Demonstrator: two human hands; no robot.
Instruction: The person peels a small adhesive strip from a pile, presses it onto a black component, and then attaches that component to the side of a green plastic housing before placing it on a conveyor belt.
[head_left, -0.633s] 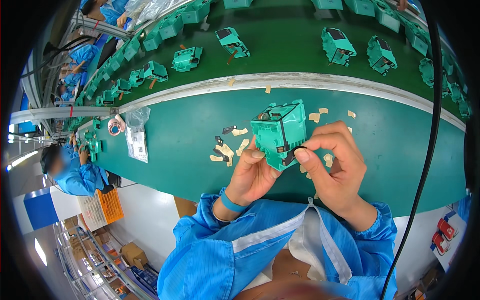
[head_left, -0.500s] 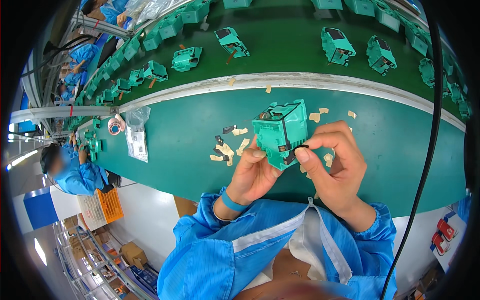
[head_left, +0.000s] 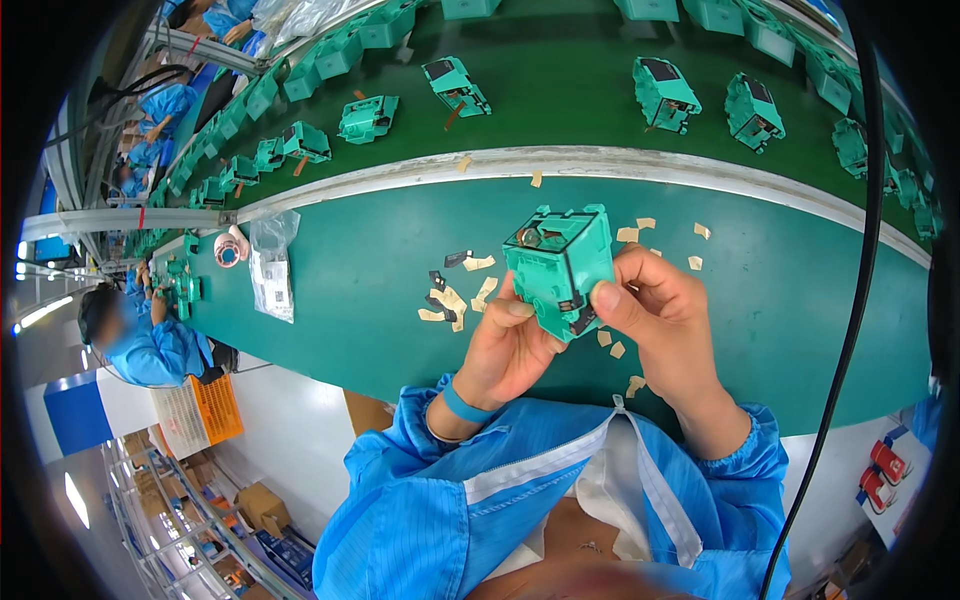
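A boxy green plastic housing (head_left: 560,275) is held up over the bench, tilted, with black strips along its edges and a round part inside its upper opening. My left hand (head_left: 505,345) grips it from the lower left, thumb on the near side. On the right, my right hand (head_left: 660,315) is closed against the housing, its thumb pressing the lower right edge beside a black strip. The fingers behind the housing are partly hidden. Cream paper scraps (head_left: 452,302) and small black pieces (head_left: 437,280) lie on the green bench (head_left: 365,290) left of the housing.
Beyond a pale rail (head_left: 600,160), a green conveyor (head_left: 560,90) carries several similar housings (head_left: 666,95). A clear plastic bag (head_left: 272,270) and a tape roll (head_left: 230,248) lie at the left. A black cable (head_left: 850,350) hangs at the right. Another person (head_left: 150,340) works at the far left.
My right hand has shifted left from pinching a black strip to pressing its thumb on the housing's side. The conveyor's housings have moved slightly left. My left hand keeps its grip.
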